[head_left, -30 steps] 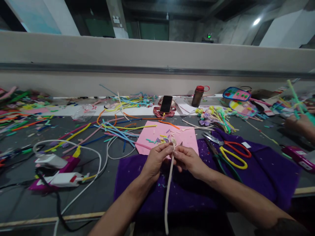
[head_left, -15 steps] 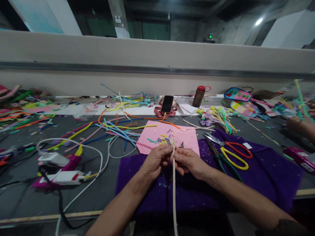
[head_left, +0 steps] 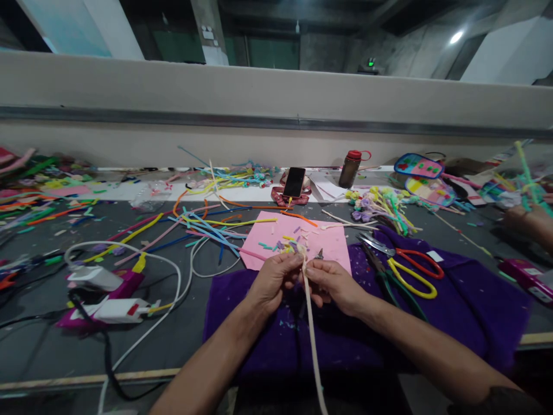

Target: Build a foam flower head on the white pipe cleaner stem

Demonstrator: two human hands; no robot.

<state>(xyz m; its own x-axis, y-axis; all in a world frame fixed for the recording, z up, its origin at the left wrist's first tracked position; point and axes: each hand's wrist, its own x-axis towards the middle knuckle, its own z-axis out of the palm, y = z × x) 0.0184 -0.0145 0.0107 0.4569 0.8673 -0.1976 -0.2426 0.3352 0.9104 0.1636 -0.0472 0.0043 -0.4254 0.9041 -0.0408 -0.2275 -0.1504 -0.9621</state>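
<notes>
A cream fuzzy stem (head_left: 311, 328) is pinched at its knotted-looking upper end between thumb and fingers of both the left hand (head_left: 276, 282) and the right hand (head_left: 334, 285), which nearly meet. Neither hand is clearly nearer. Its long axis runs down toward the wearer, the loose end slanting slightly right. Just beyond the hands lies a pink sheet (head_left: 332, 242) with scraps; below, a purple cloth (head_left: 475, 323) on the grey counter (head_left: 38, 351). Scissors (head_left: 391, 252) rest to the right.
</notes>
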